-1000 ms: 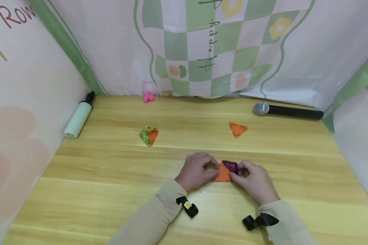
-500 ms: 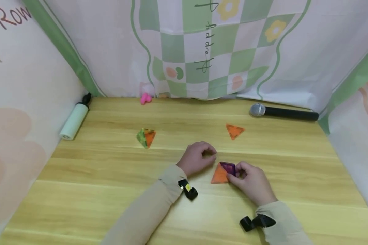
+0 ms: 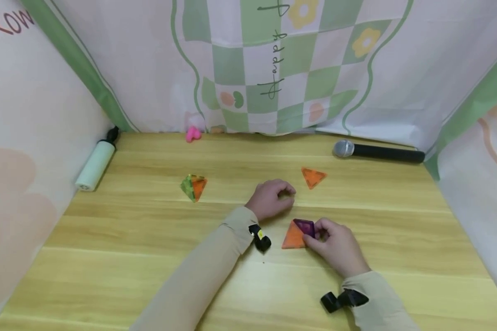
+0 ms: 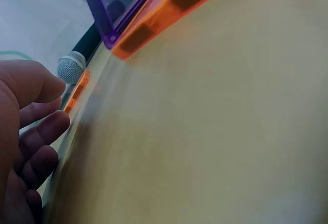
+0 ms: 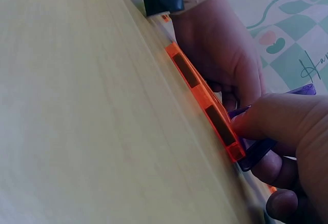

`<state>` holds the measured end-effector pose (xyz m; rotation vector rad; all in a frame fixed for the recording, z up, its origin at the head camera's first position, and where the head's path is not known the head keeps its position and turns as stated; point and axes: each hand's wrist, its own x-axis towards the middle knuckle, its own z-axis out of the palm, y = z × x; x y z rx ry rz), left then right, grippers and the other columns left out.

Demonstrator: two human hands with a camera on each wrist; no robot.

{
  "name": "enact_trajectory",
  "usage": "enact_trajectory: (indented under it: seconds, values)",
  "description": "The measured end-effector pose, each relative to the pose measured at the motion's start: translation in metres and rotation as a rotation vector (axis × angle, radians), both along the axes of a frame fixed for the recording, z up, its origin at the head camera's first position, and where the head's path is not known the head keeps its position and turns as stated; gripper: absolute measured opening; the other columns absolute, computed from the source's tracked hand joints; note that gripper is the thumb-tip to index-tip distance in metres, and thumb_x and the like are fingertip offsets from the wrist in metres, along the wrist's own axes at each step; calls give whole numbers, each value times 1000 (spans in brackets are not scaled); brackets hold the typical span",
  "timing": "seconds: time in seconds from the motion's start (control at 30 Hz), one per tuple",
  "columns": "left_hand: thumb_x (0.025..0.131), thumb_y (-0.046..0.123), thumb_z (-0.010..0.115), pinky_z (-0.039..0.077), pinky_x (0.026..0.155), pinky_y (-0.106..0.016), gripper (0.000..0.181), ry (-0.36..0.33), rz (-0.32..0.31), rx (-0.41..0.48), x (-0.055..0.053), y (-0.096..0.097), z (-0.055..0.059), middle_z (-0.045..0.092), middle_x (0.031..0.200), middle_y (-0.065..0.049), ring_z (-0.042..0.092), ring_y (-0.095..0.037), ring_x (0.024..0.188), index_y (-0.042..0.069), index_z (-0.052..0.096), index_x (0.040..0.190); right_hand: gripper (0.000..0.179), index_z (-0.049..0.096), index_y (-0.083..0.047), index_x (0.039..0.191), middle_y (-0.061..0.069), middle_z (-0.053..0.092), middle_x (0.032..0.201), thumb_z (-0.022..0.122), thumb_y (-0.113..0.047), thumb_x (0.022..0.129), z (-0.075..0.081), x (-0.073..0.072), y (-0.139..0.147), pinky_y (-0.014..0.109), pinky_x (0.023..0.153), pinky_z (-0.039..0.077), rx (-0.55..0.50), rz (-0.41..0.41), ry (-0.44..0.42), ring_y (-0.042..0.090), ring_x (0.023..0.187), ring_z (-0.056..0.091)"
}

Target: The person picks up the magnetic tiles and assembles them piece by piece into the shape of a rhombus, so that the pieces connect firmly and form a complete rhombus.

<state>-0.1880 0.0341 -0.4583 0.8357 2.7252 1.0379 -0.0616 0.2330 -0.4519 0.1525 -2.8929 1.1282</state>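
In the head view, my right hand [image 3: 337,243] pinches a purple triangular magnetic tile [image 3: 304,226] between thumb and fingers. The purple tile stands tilted up along one side of an orange triangular magnetic tile [image 3: 293,236]. From the right wrist, the thumb [image 5: 277,114] shows right at the joint of the two tiles, with dark magnets along the orange edge. Ahead of this pair, my left hand [image 3: 269,198] holds nothing, its thumb and fingers loosely curved and apart. A single orange triangular tile [image 3: 314,177] lies flat just beyond its fingertips.
A small green and orange tile pyramid [image 3: 193,187] stands left of centre on the wooden table [image 3: 107,276]. Along the back are a pink piece [image 3: 193,134] and a microphone [image 3: 377,151]. A pale green pump bottle [image 3: 96,164] lies at the left edge.
My left hand has let go of the orange tile and moved forward, towards the single orange triangle. My right hand keeps its pinch on the purple tile. The head view has shifted slightly.
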Motion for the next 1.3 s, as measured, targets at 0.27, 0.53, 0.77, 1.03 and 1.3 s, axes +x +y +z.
enact_trajectory:
  seconds: [0.27,0.53,0.77,1.03,1.3]
  values:
    - [94,30,65,35,107,-42,31,-8,-28,-31,-21,12,5,66,128,8,58,-11,119,23,69,124,22,62,-16,83,-4,59,71,84,-20,82,-2,-2,-1,28,56,39,-12,-1,10,14,61,48]
    - [96,34,63,35,108,-43,38,-16,-41,-102,-36,24,3,56,135,4,52,-15,127,25,62,133,23,61,-16,81,-6,56,67,84,-17,81,-3,-1,-2,27,54,39,-13,-3,26,13,58,47]
    - [95,37,63,33,110,-48,61,-35,-51,-176,-45,37,4,41,153,0,47,-19,134,33,43,152,24,60,-17,81,-6,54,65,84,-18,81,-2,2,-2,27,54,38,-2,-16,3,13,58,46]
    - [93,59,60,37,101,-45,68,-24,-9,-310,-54,57,4,34,158,1,44,-20,137,38,38,154,24,60,-17,81,-6,55,66,84,-22,82,2,4,-4,27,56,38,-6,-16,10,11,59,46]
    - [90,61,66,34,100,-44,57,-47,1,-280,-57,62,4,32,160,3,40,-22,140,40,54,142,24,59,-18,80,-7,54,65,83,-21,82,0,2,-2,27,55,39,22,-11,21,12,59,46]
